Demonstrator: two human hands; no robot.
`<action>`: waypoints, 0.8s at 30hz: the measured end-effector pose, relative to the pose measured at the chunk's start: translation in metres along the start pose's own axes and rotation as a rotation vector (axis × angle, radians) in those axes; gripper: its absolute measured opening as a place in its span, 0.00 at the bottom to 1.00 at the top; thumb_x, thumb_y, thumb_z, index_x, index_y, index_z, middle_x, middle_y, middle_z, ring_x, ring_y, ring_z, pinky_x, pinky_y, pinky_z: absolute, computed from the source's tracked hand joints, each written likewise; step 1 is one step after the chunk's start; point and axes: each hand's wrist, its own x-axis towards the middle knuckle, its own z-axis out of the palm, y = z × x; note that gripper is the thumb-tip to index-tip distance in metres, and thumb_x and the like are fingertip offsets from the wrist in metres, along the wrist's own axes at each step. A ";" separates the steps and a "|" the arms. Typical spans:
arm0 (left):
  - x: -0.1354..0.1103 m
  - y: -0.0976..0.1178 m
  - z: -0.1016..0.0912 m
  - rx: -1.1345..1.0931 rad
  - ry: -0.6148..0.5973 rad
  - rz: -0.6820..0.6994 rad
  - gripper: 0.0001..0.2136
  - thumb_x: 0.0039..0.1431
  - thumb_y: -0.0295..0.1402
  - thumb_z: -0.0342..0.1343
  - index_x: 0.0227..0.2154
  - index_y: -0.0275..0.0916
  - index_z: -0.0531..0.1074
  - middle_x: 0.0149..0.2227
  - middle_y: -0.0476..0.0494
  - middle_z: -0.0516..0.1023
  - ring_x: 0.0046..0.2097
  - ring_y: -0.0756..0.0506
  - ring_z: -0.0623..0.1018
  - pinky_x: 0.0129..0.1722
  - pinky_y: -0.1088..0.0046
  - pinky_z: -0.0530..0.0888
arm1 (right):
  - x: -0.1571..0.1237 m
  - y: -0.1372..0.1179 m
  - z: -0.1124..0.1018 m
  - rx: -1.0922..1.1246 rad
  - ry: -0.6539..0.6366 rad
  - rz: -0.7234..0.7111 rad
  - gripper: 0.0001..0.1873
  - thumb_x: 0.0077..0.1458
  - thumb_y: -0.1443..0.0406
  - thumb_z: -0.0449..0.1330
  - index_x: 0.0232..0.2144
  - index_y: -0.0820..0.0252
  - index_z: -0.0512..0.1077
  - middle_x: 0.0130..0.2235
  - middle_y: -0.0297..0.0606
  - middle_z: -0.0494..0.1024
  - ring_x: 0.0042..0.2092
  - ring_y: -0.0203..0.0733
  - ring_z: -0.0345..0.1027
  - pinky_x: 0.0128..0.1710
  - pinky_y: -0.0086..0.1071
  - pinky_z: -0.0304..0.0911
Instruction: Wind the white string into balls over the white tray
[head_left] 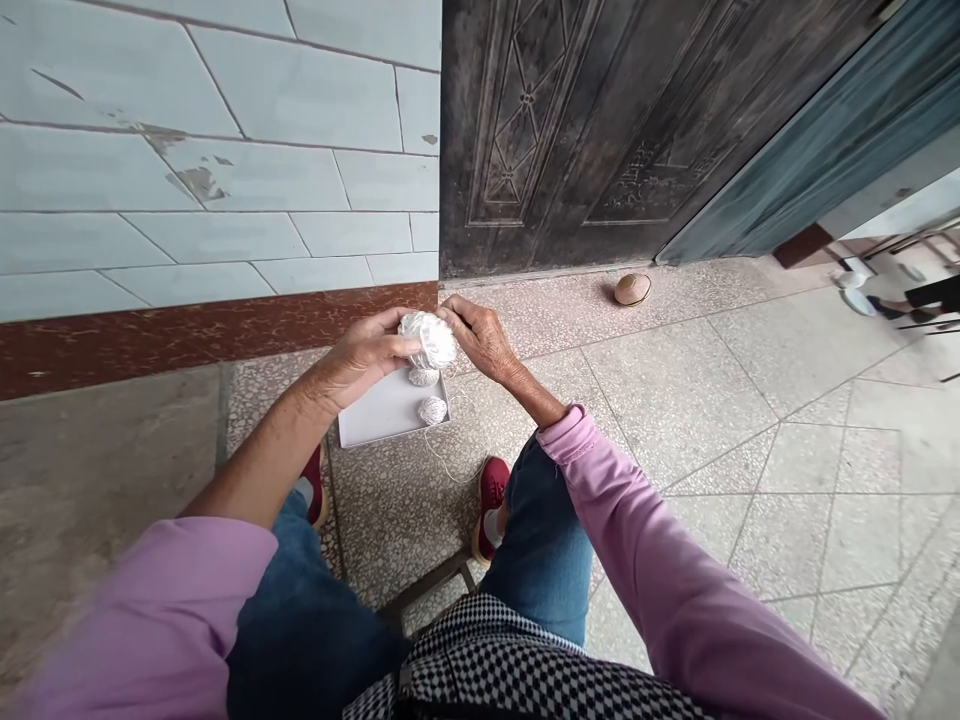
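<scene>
My left hand (367, 355) is closed around a white bundle of looped yarn (429, 340), its thumb lying across the front. At the bundle's right side my right hand (480, 338) has its thumb and fingers pinched together; what is between the fingertips is too small to make out. Below the bundle a shallow white box (375, 412) lies on the floor. Inside it are two small balls of white yarn, one (432, 410) near the right corner and another (424, 377) partly covered by the bundle. A thin loose strand (442, 465) loops from the box across the floor.
My feet in red shoes (493, 485) stand close to the box. Ahead are a tiled wall (315, 100) and a dark carved door (555, 130). A round pinkish object (632, 289) sits by the door. A blue-green curtain (810, 140) hangs at right.
</scene>
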 end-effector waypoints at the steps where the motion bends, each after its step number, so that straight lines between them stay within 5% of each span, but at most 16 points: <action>1: 0.002 -0.001 0.001 -0.036 0.025 0.012 0.25 0.44 0.42 0.84 0.46 0.44 0.86 0.46 0.38 0.89 0.48 0.34 0.88 0.50 0.56 0.89 | 0.001 0.003 0.002 -0.008 -0.014 0.001 0.21 0.91 0.69 0.61 0.38 0.52 0.68 0.38 0.34 0.74 0.43 0.47 0.69 0.51 0.36 0.68; 8: 0.015 -0.003 -0.008 -0.105 0.258 0.126 0.29 0.39 0.39 0.82 0.47 0.44 0.81 0.49 0.37 0.88 0.55 0.31 0.87 0.52 0.56 0.86 | -0.002 0.013 0.020 -0.132 -0.251 -0.068 0.17 0.92 0.68 0.63 0.42 0.55 0.74 0.40 0.35 0.79 0.45 0.46 0.73 0.56 0.36 0.66; 13: 0.013 -0.003 -0.021 0.311 0.394 0.136 0.31 0.39 0.43 0.82 0.50 0.43 0.87 0.47 0.40 0.90 0.55 0.29 0.88 0.55 0.55 0.86 | -0.012 0.007 0.029 -0.038 -0.393 -0.202 0.18 0.95 0.63 0.64 0.43 0.57 0.77 0.42 0.37 0.82 0.45 0.45 0.75 0.54 0.36 0.66; 17: 0.004 -0.001 -0.026 0.548 0.285 0.080 0.25 0.44 0.45 0.82 0.47 0.43 0.91 0.48 0.38 0.91 0.56 0.26 0.89 0.55 0.53 0.86 | -0.005 0.009 0.016 0.084 -0.255 -0.233 0.26 0.98 0.50 0.61 0.43 0.58 0.78 0.42 0.38 0.82 0.46 0.46 0.75 0.54 0.38 0.69; 21: -0.005 0.003 -0.019 0.369 0.019 -0.015 0.24 0.52 0.49 0.82 0.48 0.43 0.92 0.47 0.38 0.93 0.51 0.30 0.89 0.52 0.55 0.86 | 0.003 0.014 0.002 0.082 -0.103 -0.121 0.30 0.96 0.47 0.65 0.37 0.53 0.73 0.36 0.35 0.73 0.42 0.46 0.67 0.49 0.38 0.68; 24: -0.008 0.005 -0.009 0.189 -0.070 -0.070 0.24 0.50 0.47 0.85 0.47 0.41 0.91 0.48 0.36 0.92 0.50 0.32 0.89 0.52 0.56 0.87 | 0.006 0.020 0.000 0.123 -0.065 -0.085 0.30 0.93 0.49 0.69 0.35 0.50 0.68 0.35 0.34 0.68 0.40 0.46 0.63 0.46 0.39 0.67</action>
